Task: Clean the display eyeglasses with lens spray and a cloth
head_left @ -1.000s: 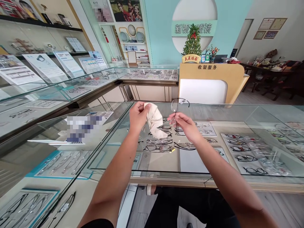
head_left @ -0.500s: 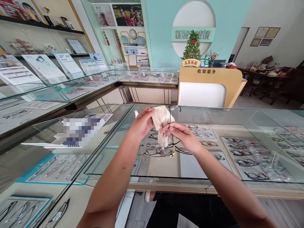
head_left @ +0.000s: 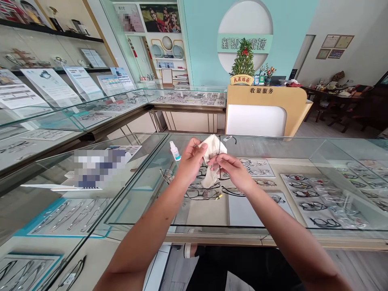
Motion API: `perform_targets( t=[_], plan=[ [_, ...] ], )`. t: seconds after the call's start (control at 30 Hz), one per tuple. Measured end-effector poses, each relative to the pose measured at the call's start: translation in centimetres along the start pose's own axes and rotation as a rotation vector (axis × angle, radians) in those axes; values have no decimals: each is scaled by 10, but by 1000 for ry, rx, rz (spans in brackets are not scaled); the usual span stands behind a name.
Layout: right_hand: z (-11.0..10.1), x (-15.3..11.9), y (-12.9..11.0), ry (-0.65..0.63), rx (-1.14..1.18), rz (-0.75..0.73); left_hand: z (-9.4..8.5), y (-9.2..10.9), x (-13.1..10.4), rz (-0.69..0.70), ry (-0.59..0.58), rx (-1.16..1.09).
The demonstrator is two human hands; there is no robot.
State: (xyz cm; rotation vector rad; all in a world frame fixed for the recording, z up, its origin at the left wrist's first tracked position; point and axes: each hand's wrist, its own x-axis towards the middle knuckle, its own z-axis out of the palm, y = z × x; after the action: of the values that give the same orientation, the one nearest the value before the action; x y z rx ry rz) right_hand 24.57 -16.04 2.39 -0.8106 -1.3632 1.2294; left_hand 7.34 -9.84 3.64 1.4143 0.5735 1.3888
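Observation:
A pale cream cloth (head_left: 210, 149) hangs bunched between my two hands above the glass counter. My left hand (head_left: 194, 155) pinches the cloth's left side between thumb and fingers. On the right, my right hand (head_left: 229, 165) has its fingers closed on a thin dark glasses frame (head_left: 219, 155), held upright against the cloth. A small white tag dangles near the top of that frame. The cloth hides most of the lenses. Below the hands, several pairs of glasses (head_left: 201, 195) lie on the counter.
A white spray bottle (head_left: 175, 151) stands left of my left hand. Trays of glasses (head_left: 315, 202) fill the counter's right side. Papers (head_left: 100, 169) lie at the left. Behind are further glass cases (head_left: 188, 97) and a wooden reception desk (head_left: 297, 105).
My left hand has shifted right, closer to my right hand, uncovering the spray bottle. The cloth has moved slightly right and is folded differently around the frame.

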Motion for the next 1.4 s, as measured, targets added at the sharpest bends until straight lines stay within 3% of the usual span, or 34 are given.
perform_targets(
  t=[0.17, 0.33, 0.57, 0.83, 1.4],
  plan=[
    [-1, 2, 4, -21, -36, -9, 8, 1, -7, 70, -111, 144],
    [-1, 2, 6, -51, -75, -19, 8, -1, -6, 130, 30, 257],
    [-2, 4, 5, -131, -69, -72, 7, -2, -3, -22, -74, -65],
    [-9, 6, 5, -222, 20, -7, 4, -1, -4, -202, -293, -39],
    [-13, 5, 3, -223, 114, 44, 3, 0, -8, -129, -285, -14]
  ],
)
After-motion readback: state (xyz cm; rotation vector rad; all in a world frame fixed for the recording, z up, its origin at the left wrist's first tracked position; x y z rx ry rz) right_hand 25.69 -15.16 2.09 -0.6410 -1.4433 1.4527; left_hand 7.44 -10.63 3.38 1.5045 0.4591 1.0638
